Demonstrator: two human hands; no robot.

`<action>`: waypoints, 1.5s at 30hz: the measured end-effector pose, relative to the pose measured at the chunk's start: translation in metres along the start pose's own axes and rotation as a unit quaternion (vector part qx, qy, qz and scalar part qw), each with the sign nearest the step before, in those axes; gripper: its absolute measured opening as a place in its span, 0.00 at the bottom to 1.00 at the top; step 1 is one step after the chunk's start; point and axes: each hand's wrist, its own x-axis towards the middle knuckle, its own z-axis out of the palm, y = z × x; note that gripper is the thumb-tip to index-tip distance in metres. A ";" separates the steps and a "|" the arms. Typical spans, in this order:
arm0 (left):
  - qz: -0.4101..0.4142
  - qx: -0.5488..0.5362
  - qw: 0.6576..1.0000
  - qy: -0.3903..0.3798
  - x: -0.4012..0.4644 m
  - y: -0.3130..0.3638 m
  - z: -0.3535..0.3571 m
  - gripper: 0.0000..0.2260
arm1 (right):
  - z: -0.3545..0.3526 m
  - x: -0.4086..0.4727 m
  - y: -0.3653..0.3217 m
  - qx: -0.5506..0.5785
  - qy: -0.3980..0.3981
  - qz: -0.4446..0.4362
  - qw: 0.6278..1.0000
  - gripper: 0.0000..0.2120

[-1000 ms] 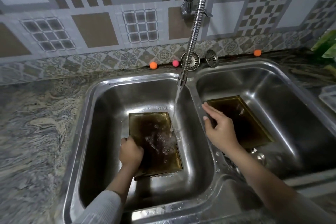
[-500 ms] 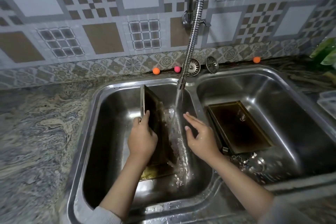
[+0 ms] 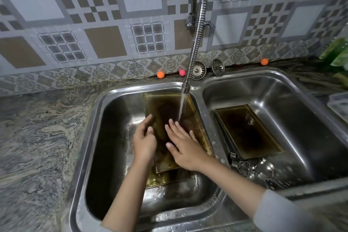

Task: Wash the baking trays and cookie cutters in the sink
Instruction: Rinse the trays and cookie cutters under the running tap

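While water runs from the flexible tap hose (image 3: 195,43) into the left basin (image 3: 105,137) of the steel sink, a browned baking tray (image 3: 169,103) leans tilted there, its far end high against the back wall. At that tray's left edge, the left hand (image 3: 144,142) grips it, fingers curled round the rim. Just beside, the right hand (image 3: 185,149) lies flat on the tray's inner face, fingers straight and spread, under the stream. Below them a second tray's corner (image 3: 163,179) shows on the basin floor. Over in the right basin (image 3: 301,100) another baking tray (image 3: 248,132) lies flat, with cookie cutters (image 3: 244,168) just beside its near end. Marbled worktop (image 3: 37,137) surrounds the sink.
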 end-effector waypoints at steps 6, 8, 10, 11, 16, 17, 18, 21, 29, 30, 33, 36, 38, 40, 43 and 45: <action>-0.032 -0.064 0.997 -0.007 0.002 -0.005 0.009 0.18 | -0.040 0.058 0.018 -0.139 0.072 0.146 0.977 0.32; -0.022 -0.079 0.997 -0.008 0.004 -0.002 0.013 0.19 | -0.037 0.064 -0.002 -0.156 0.077 0.116 0.978 0.32; -0.020 -0.082 0.996 -0.013 0.007 0.003 0.012 0.18 | -0.028 0.050 -0.014 -0.161 0.037 -0.002 0.986 0.29; -0.023 -0.082 0.996 -0.012 0.009 0.003 0.009 0.19 | -0.027 0.039 -0.012 -0.168 0.015 -0.050 0.984 0.29; 0.007 -0.039 0.996 -0.076 0.003 -0.004 0.016 0.20 | -0.054 0.049 0.028 -0.186 0.084 0.132 0.970 0.29; 0.014 -0.040 0.994 -0.099 -0.002 -0.002 0.022 0.20 | -0.059 0.054 0.027 -0.177 0.103 0.175 0.963 0.29; 0.023 -0.042 0.992 -0.114 -0.006 0.000 0.029 0.20 | -0.059 0.057 0.022 -0.172 0.112 0.185 0.961 0.29; -0.010 -0.098 0.990 -0.103 0.001 0.000 0.034 0.20 | -0.040 0.041 0.001 -0.154 0.060 0.032 0.986 0.27; -0.064 -0.140 0.985 -0.079 0.009 -0.016 0.022 0.20 | -0.059 0.043 0.027 -0.203 0.073 0.134 0.967 0.28; -0.063 -0.146 0.983 -0.095 0.007 -0.016 0.027 0.20 | -0.058 0.051 0.020 -0.196 0.082 0.142 0.967 0.29; -0.058 -0.175 0.978 -0.095 0.009 -0.010 0.029 0.20 | -0.039 0.048 -0.002 -0.196 0.040 0.014 0.980 0.27; -0.071 -0.211 0.974 -0.041 0.020 -0.012 0.014 0.20 | -0.026 0.019 -0.001 -0.188 -0.043 -0.109 0.975 0.26; -0.057 -0.185 0.981 -0.011 0.025 -0.013 0.007 0.20 | -0.036 0.013 0.014 -0.221 -0.061 -0.091 0.969 0.26; -0.045 -0.173 0.984 -0.020 0.022 -0.012 0.009 0.20 | -0.047 0.019 0.023 -0.253 -0.011 0.000 0.967 0.29; -0.016 -0.147 0.985 -0.087 0.006 -0.009 0.024 0.20 | -0.053 0.044 0.013 -0.202 0.094 0.119 0.968 0.30; 0.015 -0.119 0.984 -0.128 -0.002 -0.010 0.033 0.21 | -0.050 0.052 0.000 -0.188 0.112 0.107 0.970 0.29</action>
